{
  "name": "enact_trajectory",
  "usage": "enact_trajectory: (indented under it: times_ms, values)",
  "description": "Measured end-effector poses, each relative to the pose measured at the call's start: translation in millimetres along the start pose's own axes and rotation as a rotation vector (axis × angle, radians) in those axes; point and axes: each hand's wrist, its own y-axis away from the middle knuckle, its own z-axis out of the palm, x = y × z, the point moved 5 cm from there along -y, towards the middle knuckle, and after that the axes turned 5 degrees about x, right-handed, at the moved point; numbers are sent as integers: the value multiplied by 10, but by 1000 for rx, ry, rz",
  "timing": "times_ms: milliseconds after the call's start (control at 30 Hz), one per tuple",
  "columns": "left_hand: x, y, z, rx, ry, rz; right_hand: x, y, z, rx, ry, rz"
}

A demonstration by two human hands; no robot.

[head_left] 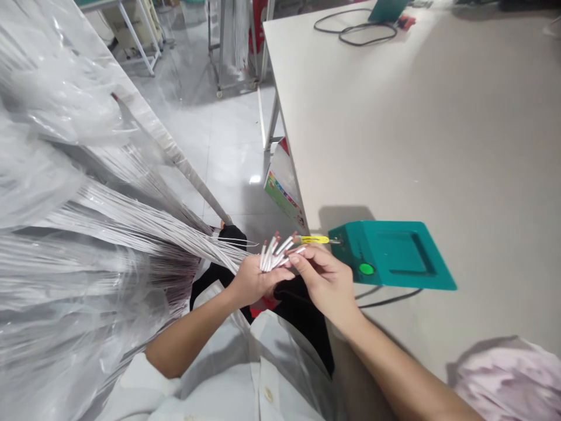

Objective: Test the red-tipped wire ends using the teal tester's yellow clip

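Note:
My left hand [249,282] is closed around a bundle of thin white wires [175,225], whose reddish-brown ends fan out past my fingers. The fingertips of my right hand [328,283] pinch the end of one wire from this bundle, just right of my left thumb. Close above these fingers, a yellow-handled piece [314,240] sticks out from the left side of a teal device [405,252] on the table. A round green light or button [367,269] shows on the device. Whether the pinched wire touches the yellow piece, I cannot tell.
Many more white wires under clear plastic [56,134] hang along a rail at the left. The pale table [416,140] fills the right side, with a coiled black cable [368,35] at its far edge and pink cloth [512,380] near me. A printed box [283,187] stands below the table edge.

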Motion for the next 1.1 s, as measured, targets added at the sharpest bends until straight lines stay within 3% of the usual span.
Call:
enact_trajectory:
  times_ms: [100, 200, 300, 467, 733, 1100]
  values:
    - [-29, -39, -89, 114, 89, -57, 53, 1, -16, -1, -17, 20]
    - [20, -47, -192, 280, 121, -4, 65, 19, 7, -20, 22, -25]
    - [103, -12, -189, 323, 50, 69, 68, 42, 76, -82, 54, -56]
    - [242, 41, -64, 234, -114, 297, 40, 70, 157, -163, 24, -95]
    - [141, -9, -135, 315, -117, 186, 105, 16, 3, -70, 19, -27]
    - [290, 37, -137, 52, -335, 246, 37, -73, -2, -175, -74, -62]
